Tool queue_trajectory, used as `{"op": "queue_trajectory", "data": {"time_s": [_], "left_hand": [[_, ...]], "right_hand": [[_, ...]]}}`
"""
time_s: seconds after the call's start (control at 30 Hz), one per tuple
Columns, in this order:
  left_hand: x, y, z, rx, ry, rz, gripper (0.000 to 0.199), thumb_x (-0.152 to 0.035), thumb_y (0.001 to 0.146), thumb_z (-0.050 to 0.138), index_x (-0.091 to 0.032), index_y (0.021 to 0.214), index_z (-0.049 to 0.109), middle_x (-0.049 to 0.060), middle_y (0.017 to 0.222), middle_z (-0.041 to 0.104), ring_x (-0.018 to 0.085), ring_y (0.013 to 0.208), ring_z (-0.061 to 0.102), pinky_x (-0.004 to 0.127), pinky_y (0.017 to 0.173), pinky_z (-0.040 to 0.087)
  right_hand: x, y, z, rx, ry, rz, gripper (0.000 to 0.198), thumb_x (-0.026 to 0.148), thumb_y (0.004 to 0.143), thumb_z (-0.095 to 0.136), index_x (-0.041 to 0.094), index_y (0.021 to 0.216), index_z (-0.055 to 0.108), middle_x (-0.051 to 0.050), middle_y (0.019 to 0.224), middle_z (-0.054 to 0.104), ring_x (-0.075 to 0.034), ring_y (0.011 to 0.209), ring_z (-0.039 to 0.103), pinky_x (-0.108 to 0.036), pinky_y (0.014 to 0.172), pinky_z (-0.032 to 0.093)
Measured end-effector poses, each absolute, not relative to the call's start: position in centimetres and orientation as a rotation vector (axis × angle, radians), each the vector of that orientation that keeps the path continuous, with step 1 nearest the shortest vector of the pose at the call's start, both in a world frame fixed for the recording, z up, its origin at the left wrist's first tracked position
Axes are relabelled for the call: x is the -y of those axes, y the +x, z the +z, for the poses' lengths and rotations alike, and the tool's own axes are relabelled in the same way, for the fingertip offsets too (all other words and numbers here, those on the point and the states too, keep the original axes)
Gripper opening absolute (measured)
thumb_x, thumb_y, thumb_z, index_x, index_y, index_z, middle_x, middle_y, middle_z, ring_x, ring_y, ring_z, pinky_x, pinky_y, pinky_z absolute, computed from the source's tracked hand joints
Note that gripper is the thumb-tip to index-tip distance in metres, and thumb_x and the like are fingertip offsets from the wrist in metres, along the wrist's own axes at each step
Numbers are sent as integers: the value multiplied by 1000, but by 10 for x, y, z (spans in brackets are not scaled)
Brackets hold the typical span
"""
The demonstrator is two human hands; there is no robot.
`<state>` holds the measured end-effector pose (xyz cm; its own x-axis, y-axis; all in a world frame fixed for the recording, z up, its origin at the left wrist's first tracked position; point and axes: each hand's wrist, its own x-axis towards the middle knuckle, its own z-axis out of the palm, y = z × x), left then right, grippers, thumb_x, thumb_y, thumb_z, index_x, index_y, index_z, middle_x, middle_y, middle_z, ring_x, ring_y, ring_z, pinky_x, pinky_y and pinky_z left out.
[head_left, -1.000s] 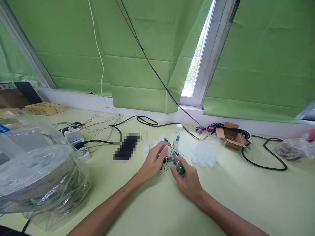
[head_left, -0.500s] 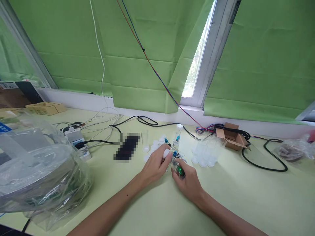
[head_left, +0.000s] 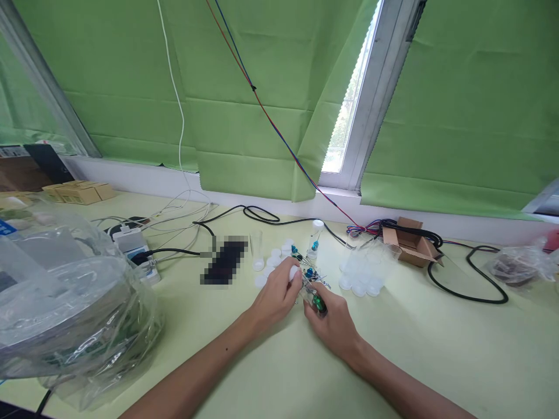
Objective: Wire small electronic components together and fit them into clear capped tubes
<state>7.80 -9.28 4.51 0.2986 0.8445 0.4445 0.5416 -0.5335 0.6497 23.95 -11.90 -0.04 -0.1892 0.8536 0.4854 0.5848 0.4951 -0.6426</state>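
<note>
My left hand pinches a white cap at the upper end of a clear plastic tube. The lower end of that tube is in the closed fingers of my right hand. Inside the tube shows a shiny green piece, like a small tool handle, with thin metal above it. Whether the cap is pressed on fully I cannot tell. Just beyond my hands lie several thin metal pieces and a blue-handled piece. A capped tube with a blue piece inside stands behind them.
Loose white caps and a clear tube are left of the pile. Several clear tubes stand grouped at right, before an open cardboard box. A bulky plastic bag occupies the left; black cables run behind.
My left hand and the cap have shifted very slightly down and left. My right hand keeps its grip on the tube. The whole view has drifted a little.
</note>
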Motion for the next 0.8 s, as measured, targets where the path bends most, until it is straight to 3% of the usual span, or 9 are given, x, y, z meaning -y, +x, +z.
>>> {"op": "queue_trajectory", "data": {"time_s": [0.8], "left_hand": [[93,82,40,-1234,2170,1148,18,-28,100,30,-21,91,45,0,82,52,16,74,48,28,67,37]], "right_hand": [[119,239,-4,1872,-1204,398,20,20,82,52,17,100,61,-1,71,63,-15,57,55,-24,56,42]]}}
